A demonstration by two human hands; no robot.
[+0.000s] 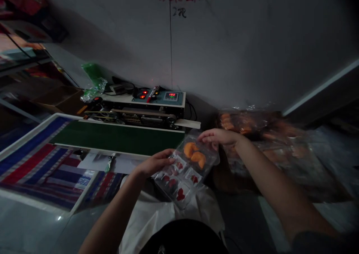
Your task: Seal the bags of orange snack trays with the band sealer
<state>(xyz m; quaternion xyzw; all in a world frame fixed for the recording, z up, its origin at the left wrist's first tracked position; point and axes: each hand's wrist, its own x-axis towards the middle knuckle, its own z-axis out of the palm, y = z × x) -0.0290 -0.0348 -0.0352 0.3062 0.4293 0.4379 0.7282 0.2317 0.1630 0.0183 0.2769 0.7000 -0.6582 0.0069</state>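
Clear plastic tray [186, 175] is held tilted between two bare hands. Its left edge is gripped by the curled fingers [165, 157] of the left hand [153, 163], and its top edge is pressed by the spread fingers [206, 135] of the right hand [221, 136], so both sets are closed on the one tray rather than standing wide.

Just below the right fingers, two orange crescent pieces [195, 155] are contained together in one large compartment. Nearer the left fingers, about five red heart-shaped pieces [181, 194] are held in smaller compartments, though the exact count is obscured by glare on the plastic.

Ahead of the fingers, one green conveyor belt [117, 137] is laid along the front of one band sealer [143, 112]. On the sealer, one digital display [171, 96] showing 190 is lit, and one red marker [151, 94] is laid across its top. One crumpled green plastic bag [94, 80] is placed beyond the sealer's left end.

Left of the fingers, one striped red, white and blue tarpaulin [42, 164] is spread out, and one white sheet of paper [98, 161] is placed nearer the belt. Right of the fingers, a heap of clear bags [260, 142] filled with orange pieces is piled up, blurred. Below the fingers, a white cloth [148, 220] is seen draped over the person's front.
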